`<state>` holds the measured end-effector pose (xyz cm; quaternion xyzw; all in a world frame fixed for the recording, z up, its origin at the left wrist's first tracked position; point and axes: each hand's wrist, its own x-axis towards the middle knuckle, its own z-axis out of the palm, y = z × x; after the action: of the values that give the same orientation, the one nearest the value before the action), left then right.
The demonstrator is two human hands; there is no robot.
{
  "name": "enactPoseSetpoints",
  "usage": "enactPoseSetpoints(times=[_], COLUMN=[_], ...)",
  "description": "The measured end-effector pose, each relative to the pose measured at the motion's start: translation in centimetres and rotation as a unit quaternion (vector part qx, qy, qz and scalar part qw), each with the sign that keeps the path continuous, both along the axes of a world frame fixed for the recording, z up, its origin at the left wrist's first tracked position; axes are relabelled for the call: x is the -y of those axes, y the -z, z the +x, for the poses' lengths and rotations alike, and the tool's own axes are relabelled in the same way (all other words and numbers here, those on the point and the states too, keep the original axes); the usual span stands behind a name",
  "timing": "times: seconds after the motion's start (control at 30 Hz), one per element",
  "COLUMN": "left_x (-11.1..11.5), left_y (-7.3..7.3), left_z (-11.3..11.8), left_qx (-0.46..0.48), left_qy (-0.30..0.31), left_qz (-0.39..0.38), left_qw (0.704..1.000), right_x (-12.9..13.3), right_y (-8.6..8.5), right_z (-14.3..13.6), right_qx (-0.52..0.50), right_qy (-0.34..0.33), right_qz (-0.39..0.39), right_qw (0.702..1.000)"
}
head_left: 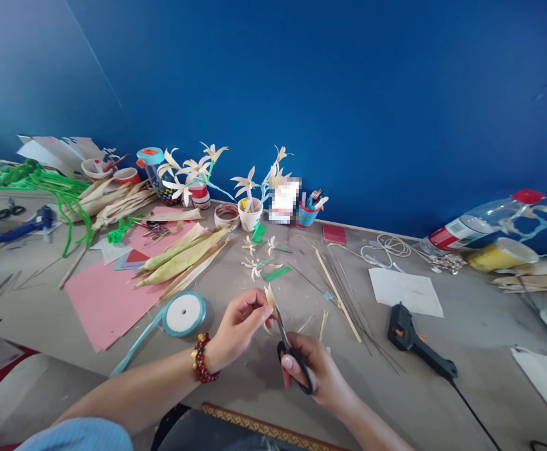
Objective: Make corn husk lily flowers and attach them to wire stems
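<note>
Between the thumb and fingers of my left hand (243, 322) is a small piece of pale corn husk (270, 297). My right hand (318, 369) grips black-handled scissors (306, 374), fingers through the loops. The scissor blades point up and lie against the husk piece; whether they are fully closed on it I cannot tell. Just beyond my hands, several small husk flowers (253, 268) lie on the table beside a green strip (277, 274). A roll of light blue ribbon (184, 314) sits left of my left hand.
A black glue gun (414, 344) with its cord lies at the right. Thin wires and sticks (342, 294) spread over the middle right. Pink paper (107, 304) and corn husks (184, 254) cover the left. Husk flowers in a white cup (250, 216) stand by the blue wall (301, 94).
</note>
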<state>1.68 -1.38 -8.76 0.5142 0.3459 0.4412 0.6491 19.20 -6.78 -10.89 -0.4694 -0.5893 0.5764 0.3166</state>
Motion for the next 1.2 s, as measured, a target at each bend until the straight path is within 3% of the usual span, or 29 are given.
enactPoseSetpoints(times=[0.43,0.8,1.2], left_x=[-0.33,-0.27,-0.57], left_y=[0.28,0.46,0.15], left_z=[-0.17,-0.17,-0.29], left_qx=[-0.006,-0.013,-0.026], left_qy=[0.045,0.045,0.078], left_qz=[0.016,0.015,0.056], left_qw=[0.999,0.999,0.995], right_x=[-0.11,-0.04,-0.26], right_y=[0.22,0.5,-0.14], right_z=[0.32,0.32,0.37], right_qx=[-0.005,-0.008,-0.014], right_qy=[-0.004,0.0,0.001], right_qz=[-0.019,-0.016,-0.028], right_qw=[1.0,1.0,0.999])
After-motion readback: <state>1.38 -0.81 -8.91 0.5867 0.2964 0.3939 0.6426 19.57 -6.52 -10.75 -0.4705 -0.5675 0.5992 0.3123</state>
